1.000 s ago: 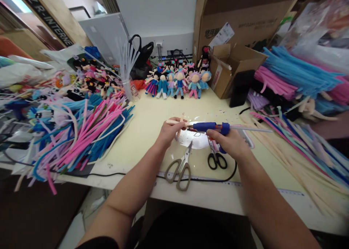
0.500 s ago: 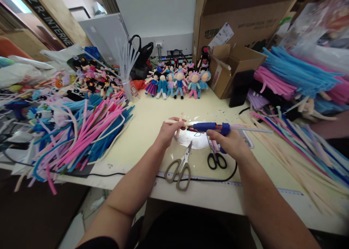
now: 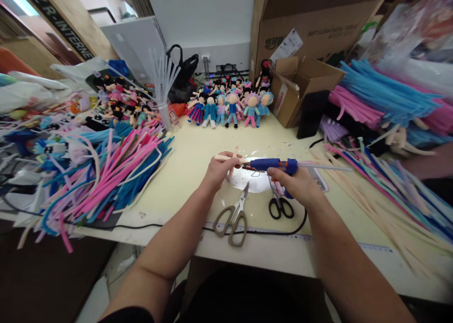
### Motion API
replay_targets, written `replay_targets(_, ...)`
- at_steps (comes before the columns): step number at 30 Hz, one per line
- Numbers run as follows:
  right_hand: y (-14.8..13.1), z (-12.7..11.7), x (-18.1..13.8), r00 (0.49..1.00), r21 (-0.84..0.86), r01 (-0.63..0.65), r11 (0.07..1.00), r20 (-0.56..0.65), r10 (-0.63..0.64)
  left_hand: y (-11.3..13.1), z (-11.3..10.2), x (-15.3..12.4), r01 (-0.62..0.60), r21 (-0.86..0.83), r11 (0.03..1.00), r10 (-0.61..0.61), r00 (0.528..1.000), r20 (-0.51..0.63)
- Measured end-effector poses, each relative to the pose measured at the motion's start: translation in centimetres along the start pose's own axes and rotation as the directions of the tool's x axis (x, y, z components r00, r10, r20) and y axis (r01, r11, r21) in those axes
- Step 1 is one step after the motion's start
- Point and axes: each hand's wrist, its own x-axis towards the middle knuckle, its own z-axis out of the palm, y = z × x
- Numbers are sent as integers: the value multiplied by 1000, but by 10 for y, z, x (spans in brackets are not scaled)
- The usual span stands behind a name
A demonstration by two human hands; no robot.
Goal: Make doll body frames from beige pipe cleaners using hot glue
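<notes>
My left hand [image 3: 218, 171] is closed around a small beige pipe-cleaner piece [image 3: 226, 158] held over the table's middle. My right hand [image 3: 296, 185] grips a blue glue gun [image 3: 274, 164] with a clear glue stick sticking out behind it to the right. The gun's nozzle points left and meets the beige piece. Below both hands lies a round shiny mat [image 3: 255, 181] on the pale yellow table [image 3: 187, 167].
Grey-handled scissors [image 3: 231, 218] and black-handled scissors [image 3: 279, 204] lie near the front edge, with a black cord [image 3: 170, 227] beside them. Heaps of coloured pipe cleaners [image 3: 106, 172] fill the left and right sides. Finished little dolls [image 3: 230, 107] and cardboard boxes [image 3: 300, 85] stand at the back.
</notes>
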Motion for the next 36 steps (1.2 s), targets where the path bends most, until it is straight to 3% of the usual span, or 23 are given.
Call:
replay_targets(27,-1,1,0,997,77,73,994,-35,-71,0,0,-1,-41,30,999,41,999,3)
replay_targets(36,-1,1,0,998,67,44,997,-48,-41,0,0,-1,-19,34,999,19,1000,2)
